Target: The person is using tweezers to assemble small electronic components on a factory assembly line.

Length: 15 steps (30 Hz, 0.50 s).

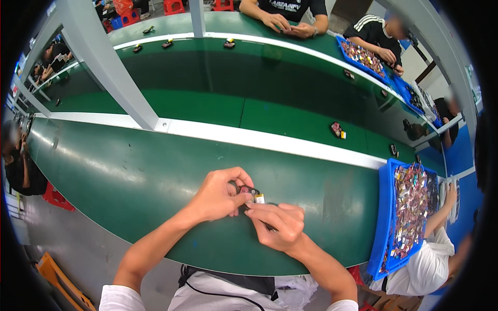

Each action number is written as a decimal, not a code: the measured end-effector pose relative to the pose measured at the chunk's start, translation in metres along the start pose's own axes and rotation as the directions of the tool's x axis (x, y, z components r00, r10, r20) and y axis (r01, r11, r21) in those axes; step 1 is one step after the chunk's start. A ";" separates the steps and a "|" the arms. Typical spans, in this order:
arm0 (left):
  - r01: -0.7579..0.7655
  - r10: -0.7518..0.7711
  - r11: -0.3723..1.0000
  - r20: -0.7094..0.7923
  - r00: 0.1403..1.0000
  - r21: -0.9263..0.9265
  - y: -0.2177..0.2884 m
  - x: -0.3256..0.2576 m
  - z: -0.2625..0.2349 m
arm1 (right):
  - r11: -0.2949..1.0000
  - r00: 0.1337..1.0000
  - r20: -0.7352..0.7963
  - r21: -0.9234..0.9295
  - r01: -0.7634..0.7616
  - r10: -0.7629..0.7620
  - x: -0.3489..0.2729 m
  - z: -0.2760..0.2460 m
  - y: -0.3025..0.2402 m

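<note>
Over the green table, my left hand [217,196] is closed around a small black electronic device [240,188] with reddish parts inside. A small silver-white battery pouch with a yellow end [259,198] sticks out at the device's right side. My right hand [282,226] is closed too, its thumb and forefinger pinched at the lower edge of the device, touching it. A thin dark tool [270,227] shows between the fingers of this hand; its exact kind cannot be made out. The fingertips hide much of the device.
To the right, a blue tray [382,217] holds many small wired batteries. Beyond the white rail [259,139] runs a green conveyor belt [207,106] with several small devices, one of them a black device [337,129]. A grey post [106,65] rises at left. Co-workers sit around.
</note>
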State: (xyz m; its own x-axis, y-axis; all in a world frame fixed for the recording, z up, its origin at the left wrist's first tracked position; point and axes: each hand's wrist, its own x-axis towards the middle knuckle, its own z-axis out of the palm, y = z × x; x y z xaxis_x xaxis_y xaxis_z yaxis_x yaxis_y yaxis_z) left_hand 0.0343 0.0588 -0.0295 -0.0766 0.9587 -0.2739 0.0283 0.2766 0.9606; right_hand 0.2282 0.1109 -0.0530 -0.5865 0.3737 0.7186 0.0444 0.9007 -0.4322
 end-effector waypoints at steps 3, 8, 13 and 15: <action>0.016 -0.015 1.000 -0.011 1.000 0.014 0.000 0.000 0.004 | 1.000 1.000 -0.006 -0.006 -0.007 0.007 -0.002 0.000 0.001; -0.003 0.006 0.998 -0.041 0.999 0.062 0.007 -0.002 0.007 | 0.998 0.998 -0.026 0.007 -0.054 0.055 -0.001 -0.001 0.000; 0.005 -0.001 0.995 -0.045 0.999 0.097 0.007 0.001 0.005 | 0.991 0.994 -0.065 0.109 -0.081 0.089 0.004 0.004 0.006; -0.010 0.013 0.996 -0.032 0.999 0.087 0.012 0.006 0.002 | 0.985 0.992 -0.087 0.150 -0.080 0.093 0.008 0.001 0.009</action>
State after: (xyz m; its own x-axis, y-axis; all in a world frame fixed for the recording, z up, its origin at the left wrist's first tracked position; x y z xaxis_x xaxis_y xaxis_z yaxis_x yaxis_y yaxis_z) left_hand 0.0361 0.0686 -0.0194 -0.1085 0.9596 -0.2596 0.1156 0.2716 0.9554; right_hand 0.2231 0.1218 -0.0515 -0.5072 0.4741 0.7197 -0.0310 0.8245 -0.5650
